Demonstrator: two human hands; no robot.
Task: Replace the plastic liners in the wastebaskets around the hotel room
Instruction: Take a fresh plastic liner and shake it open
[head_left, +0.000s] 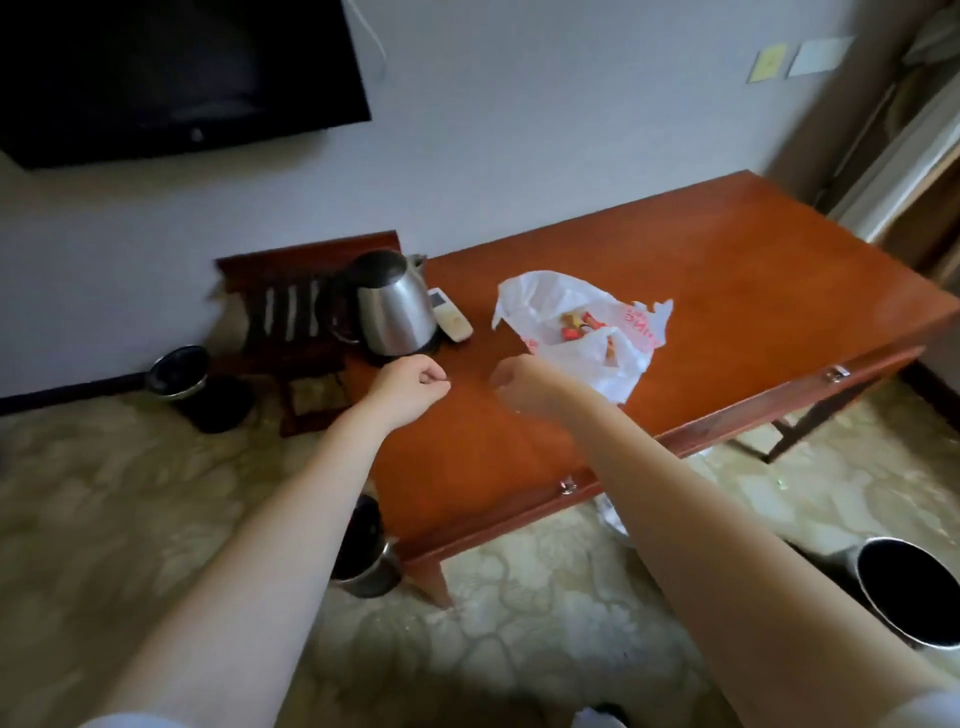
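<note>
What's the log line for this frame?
left hand curled, empty; right hand curled, grip unclear; plastic bag on table; wastebasket on floor

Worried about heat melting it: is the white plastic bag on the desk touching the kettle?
Apart. Head view shows bare desk and the remote lying between the plastic bag and the kettle.

Red print on white plastic bag (558, 304), upside down, too blurred to read

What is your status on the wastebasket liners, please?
Left grip, right grip curled, nothing visibly held. Three wastebaskets on floor, untouched. Snack bag on desk ahead.
</note>
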